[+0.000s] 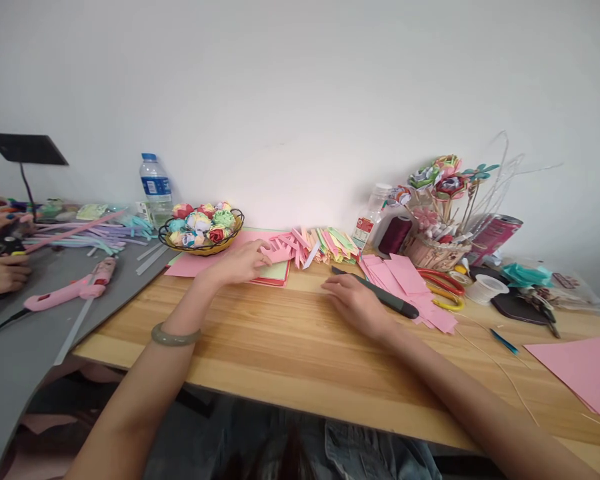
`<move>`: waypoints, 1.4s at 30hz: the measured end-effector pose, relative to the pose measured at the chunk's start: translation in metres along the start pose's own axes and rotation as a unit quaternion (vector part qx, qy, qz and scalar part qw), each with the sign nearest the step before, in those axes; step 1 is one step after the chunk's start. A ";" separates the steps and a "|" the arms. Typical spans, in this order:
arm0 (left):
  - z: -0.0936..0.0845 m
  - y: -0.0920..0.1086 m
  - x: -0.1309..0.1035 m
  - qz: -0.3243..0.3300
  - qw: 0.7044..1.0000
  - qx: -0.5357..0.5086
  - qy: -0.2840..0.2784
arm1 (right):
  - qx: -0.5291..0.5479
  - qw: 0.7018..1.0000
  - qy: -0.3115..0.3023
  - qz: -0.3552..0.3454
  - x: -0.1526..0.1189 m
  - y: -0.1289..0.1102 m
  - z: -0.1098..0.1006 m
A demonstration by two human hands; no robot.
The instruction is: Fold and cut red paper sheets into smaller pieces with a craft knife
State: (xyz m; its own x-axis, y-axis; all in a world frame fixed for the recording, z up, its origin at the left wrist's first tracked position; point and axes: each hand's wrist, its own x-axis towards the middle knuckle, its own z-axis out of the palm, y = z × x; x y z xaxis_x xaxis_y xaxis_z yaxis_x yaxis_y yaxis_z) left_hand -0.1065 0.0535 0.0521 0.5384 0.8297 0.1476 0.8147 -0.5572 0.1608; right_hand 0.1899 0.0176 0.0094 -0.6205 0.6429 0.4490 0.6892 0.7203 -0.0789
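Observation:
My left hand (244,261), with a bangle on its wrist, is over a stack of coloured paper (275,275). Its fingers are bent and apart, beside small pink paper pieces (281,252) at the top of the stack. Flat on the wooden table lies my right hand (353,301), fingers stretched out, nothing seen in it. Just past its fingers is a dark green craft knife (393,302). Cut pink paper pieces (405,277) are spread to its right. Behind both hands is a heap of folded paper strips (330,245) in pink, yellow and green.
A basket (200,250) of paper flowers stands left. A pink glue gun (70,293) lies on the grey table beside another person's hands (3,275). To the right are scissors (447,298), a thread spool (396,235), a flower pot (433,253) and pink sheets (583,370).

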 end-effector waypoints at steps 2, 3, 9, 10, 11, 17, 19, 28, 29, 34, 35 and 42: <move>0.002 0.002 0.000 -0.023 0.999 0.019 -0.012 | 0.005 0.999 -0.031 -0.035 0.013 -0.018 0.007; 0.003 0.003 0.000 -0.040 0.999 0.028 -0.018 | 0.004 0.998 -0.042 -0.046 0.021 -0.025 0.010; 0.003 0.007 0.001 -0.095 0.993 0.055 -0.052 | -0.023 0.996 -0.059 -0.058 0.052 -0.045 0.032; 0.002 0.007 0.001 -0.090 0.993 0.059 -0.051 | -0.030 0.996 -0.059 -0.054 0.054 -0.045 0.034; 0.001 0.006 0.001 -0.083 0.993 0.066 -0.046 | -0.038 0.996 -0.057 -0.049 0.056 -0.046 0.036; 0.002 -0.004 0.002 -0.050 0.994 0.101 0.001 | -0.070 0.996 -0.051 -0.030 0.064 -0.049 0.041; 0.004 -0.009 0.002 -0.051 0.994 0.092 0.015 | -0.075 0.996 -0.047 -0.027 0.069 -0.051 0.042; 0.006 -0.019 0.003 -0.053 0.995 0.079 0.006 | -0.071 0.997 -0.040 0.003 0.085 -0.051 0.040; 0.006 -0.019 0.003 -0.060 0.995 0.080 0.010 | -0.070 0.997 -0.039 0.008 0.086 -0.051 0.039; 0.006 -0.016 0.003 -0.070 0.994 0.082 0.003 | -0.050 0.998 -0.040 0.014 0.094 -0.052 0.040; 0.006 -0.016 0.004 -0.066 0.994 0.082 -0.003 | -0.043 0.998 -0.041 0.012 0.095 -0.051 0.042; 0.005 -0.013 0.002 -0.078 0.991 0.104 0.012 | 0.012 0.998 -0.042 -0.034 0.097 -0.034 0.050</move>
State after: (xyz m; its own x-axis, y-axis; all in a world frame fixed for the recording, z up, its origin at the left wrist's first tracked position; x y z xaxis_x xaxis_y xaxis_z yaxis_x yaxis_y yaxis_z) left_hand -0.1151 0.0623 0.0449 0.3986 0.9032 0.1594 0.9161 -0.4005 -0.0217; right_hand 0.0873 0.0686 0.0110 -0.6956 0.6115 0.3771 0.6362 0.7682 -0.0722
